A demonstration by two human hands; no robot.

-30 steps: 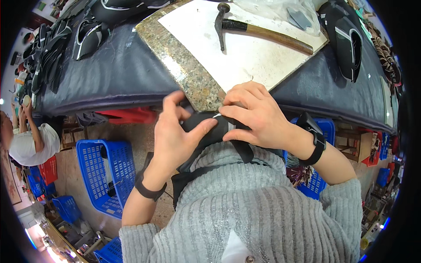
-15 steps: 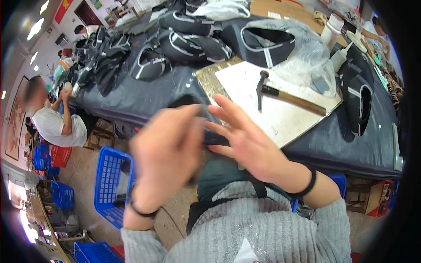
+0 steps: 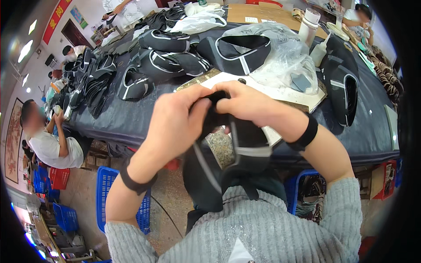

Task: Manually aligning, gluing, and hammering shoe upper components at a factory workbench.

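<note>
A black shoe upper with pale tape strips hangs between my hands, its two sides spread apart over my lap. My left hand pinches its top edge, thumb bent inward. My right hand grips the same edge from the other side, close to the left one. Beyond my fingers lies a white board on the table. Of the hammer on it, little more than the dark head shows; my right hand and forearm cover most of the rest.
More black uppers are heaped across the dark-covered table. Clear plastic bags, a white bottle and a squeeze bottle stand beyond the board. Blue baskets flank me. Co-workers sit at the far left and right.
The hands were apart and blurred over a dark piece; now both grip the upper's edge and hold it spread. My view has shifted, and the hammer is now mostly covered.
</note>
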